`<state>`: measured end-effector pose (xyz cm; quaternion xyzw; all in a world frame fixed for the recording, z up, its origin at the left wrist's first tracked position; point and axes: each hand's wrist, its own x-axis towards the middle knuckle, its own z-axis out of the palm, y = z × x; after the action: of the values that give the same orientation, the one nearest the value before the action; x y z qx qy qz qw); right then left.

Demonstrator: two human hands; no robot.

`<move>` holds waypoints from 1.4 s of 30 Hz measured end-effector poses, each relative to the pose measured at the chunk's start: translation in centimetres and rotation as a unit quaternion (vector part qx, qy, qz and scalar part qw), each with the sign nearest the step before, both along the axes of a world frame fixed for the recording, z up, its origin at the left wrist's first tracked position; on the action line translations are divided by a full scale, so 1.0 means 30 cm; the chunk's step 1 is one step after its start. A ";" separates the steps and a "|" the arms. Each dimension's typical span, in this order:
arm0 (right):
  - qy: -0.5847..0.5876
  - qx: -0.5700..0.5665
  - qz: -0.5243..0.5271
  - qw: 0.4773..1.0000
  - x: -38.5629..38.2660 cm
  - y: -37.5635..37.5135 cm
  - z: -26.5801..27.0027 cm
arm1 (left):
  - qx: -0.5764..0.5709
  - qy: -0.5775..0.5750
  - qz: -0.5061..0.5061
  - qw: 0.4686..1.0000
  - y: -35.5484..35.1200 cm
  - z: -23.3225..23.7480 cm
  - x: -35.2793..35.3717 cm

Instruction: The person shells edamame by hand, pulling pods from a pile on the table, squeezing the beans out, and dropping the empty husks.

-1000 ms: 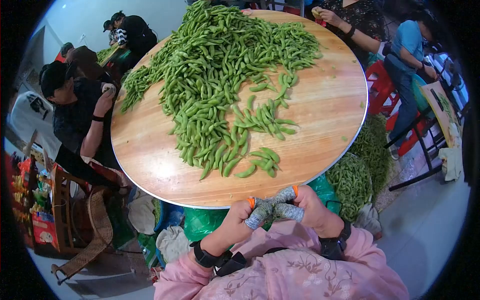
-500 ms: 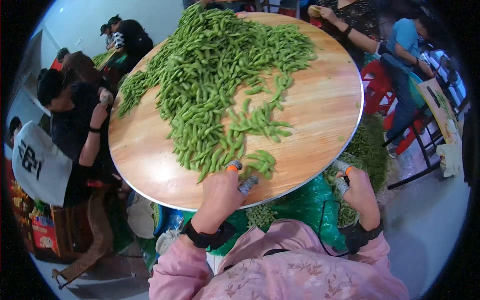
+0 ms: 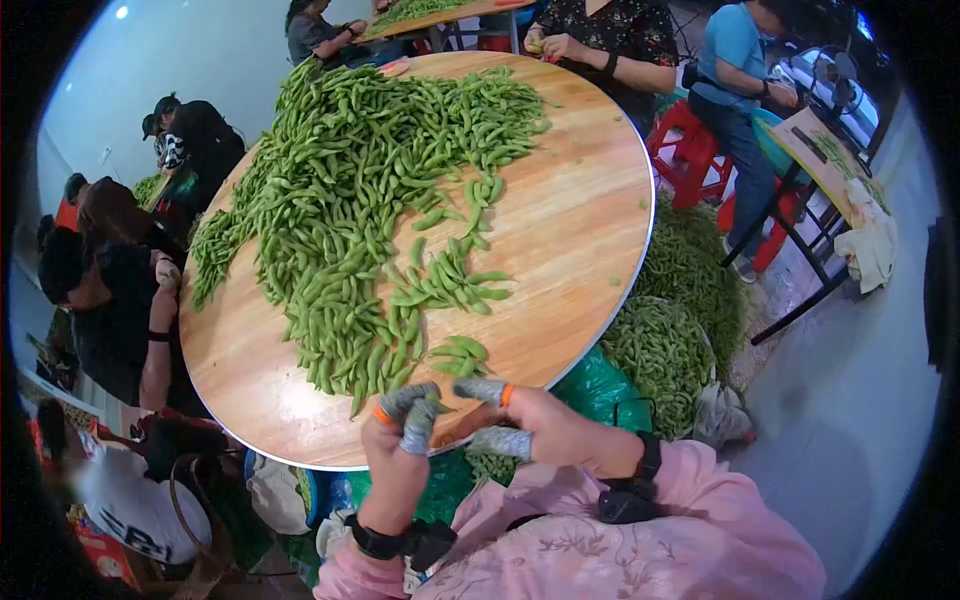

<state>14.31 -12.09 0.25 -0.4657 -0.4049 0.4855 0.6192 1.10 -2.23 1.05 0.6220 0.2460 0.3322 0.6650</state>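
Observation:
A large heap of green soybean pods [image 3: 340,200] covers the far and left part of a round wooden table [image 3: 560,220]. Several loose pods [image 3: 459,357] lie near its front edge. My left hand [image 3: 398,440], with grey finger covers and an orange band, is at that edge. Its thumb and finger are pinched on a pod, of which only a little green shows at the tips. Close on its right is my right hand [image 3: 540,425], also in grey finger covers. Its thumb and forefinger are spread apart, nothing visible between them.
Below the table on the right, pods fill a big heap [image 3: 655,345] beside green plastic [image 3: 600,385]. A person in a dark patterned top [image 3: 640,35] stands across the table. Others sit at left and right. Red stools [image 3: 690,150] and a side table [image 3: 815,150] stand at right.
My left hand has drawn back from the pods to the table edge, pinching a pod. My right hand has come up from the right beside it. The view has shifted rightward.

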 end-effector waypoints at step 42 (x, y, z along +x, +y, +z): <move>0.056 -0.111 -0.001 0.992 0.010 -0.044 0.016 | 0.575 0.206 -0.047 0.790 -0.033 -0.032 -0.047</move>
<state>14.60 -13.39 0.72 -0.5040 -0.3123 0.5526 0.5857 -0.31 -3.22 0.07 0.9540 0.1112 0.2446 0.1327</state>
